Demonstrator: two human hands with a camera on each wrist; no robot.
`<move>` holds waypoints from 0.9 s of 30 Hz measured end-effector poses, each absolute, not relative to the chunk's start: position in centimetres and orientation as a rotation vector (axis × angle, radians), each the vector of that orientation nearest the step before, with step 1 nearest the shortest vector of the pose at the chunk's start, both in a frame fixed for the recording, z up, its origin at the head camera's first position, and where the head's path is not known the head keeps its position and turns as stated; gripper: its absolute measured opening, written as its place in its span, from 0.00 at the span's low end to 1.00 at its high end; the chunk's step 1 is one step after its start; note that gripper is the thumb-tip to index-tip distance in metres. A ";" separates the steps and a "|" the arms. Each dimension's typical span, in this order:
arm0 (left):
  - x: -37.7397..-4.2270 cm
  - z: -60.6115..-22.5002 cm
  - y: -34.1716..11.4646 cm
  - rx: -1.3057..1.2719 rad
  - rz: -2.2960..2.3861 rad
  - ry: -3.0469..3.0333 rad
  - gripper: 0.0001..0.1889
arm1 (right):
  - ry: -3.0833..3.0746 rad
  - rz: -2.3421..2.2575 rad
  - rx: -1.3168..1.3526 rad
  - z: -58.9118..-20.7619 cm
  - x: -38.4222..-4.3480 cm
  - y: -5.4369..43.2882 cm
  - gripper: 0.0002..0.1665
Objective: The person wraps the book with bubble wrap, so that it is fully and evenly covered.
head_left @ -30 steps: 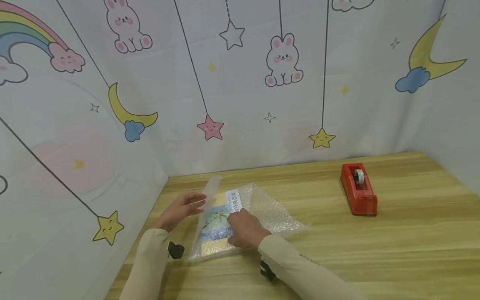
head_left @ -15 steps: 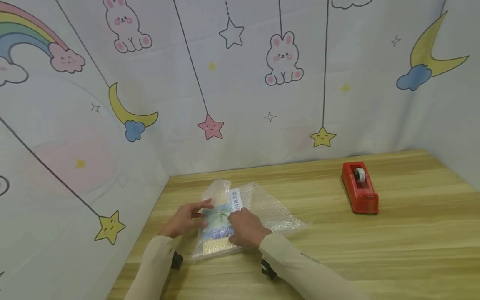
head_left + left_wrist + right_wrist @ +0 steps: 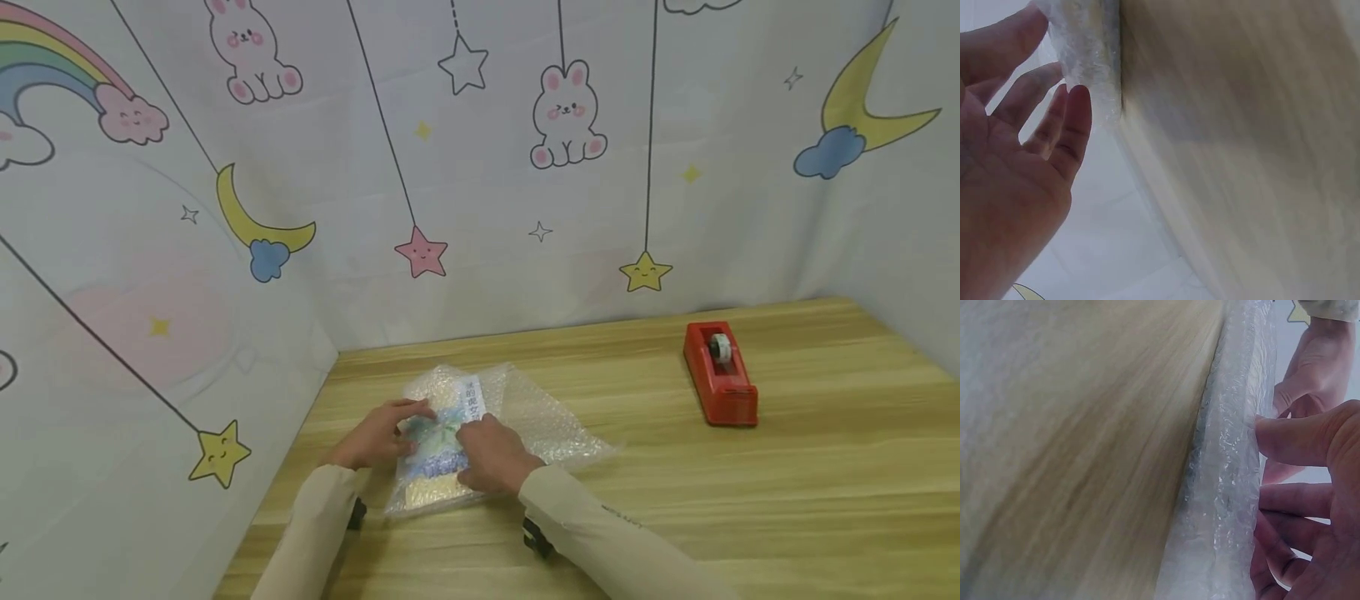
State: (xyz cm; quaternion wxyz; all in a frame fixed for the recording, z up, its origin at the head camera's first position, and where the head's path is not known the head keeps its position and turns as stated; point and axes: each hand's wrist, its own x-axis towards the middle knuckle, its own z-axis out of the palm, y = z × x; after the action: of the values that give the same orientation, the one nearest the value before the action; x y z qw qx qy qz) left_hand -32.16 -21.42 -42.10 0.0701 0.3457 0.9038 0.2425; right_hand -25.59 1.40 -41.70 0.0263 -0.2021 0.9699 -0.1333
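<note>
A book [image 3: 433,492] with a colourful landscape cover and a white title strip lies flat at the table's left side. Clear bubble wrap [image 3: 555,425] lies under it and is folded over its left part, and a loose flap spreads out to the right. My left hand [image 3: 378,437] rests its fingertips on the folded layer at the left edge. In the left wrist view its fingers look loosely bent against the wrap. My right hand [image 3: 497,457] presses thumb and fingertips on top of the wrapped book, near its right side. The right wrist view shows these fingers fairly straight.
A red tape dispenser [image 3: 722,375] with a small roll stands at the table's right rear. The wood-grain table [image 3: 637,492] meets a white curtain [image 3: 495,308] printed with rabbits, stars and moons at the back and left.
The left flap of bubble wrap, upright before, has come down over the book. My left hand has moved right with it onto the cover. The right hand has stayed in place.
</note>
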 end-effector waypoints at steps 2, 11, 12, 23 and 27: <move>-32.1 -41.9 -21.2 1.034 0.706 2.716 0.23 | 3.001 -0.401 -0.629 -41.7 -25.7 1.4 0.18; -32.0 -41.7 -20.8 1.147 0.577 2.750 0.23 | 3.021 -0.379 -0.648 -41.6 -25.7 1.7 0.17; -32.0 -41.7 -20.8 1.147 0.567 2.751 0.23 | 3.021 -0.371 -0.651 -41.6 -25.7 1.7 0.17; -31.7 -41.4 -20.6 1.079 0.529 2.725 0.23 | 2.903 -0.283 -0.879 -41.0 -25.8 2.3 0.29; -31.5 -41.4 -20.6 1.077 0.527 2.725 0.23 | 2.772 -0.507 -0.921 -40.0 -25.5 4.0 0.33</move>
State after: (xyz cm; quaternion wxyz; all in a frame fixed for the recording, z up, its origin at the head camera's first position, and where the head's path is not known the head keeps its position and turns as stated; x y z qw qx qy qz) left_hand -31.55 -20.65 -41.38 0.0823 0.3605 0.9122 0.1763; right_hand -25.54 4.03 -39.98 0.0886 -0.3095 0.9313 -0.1702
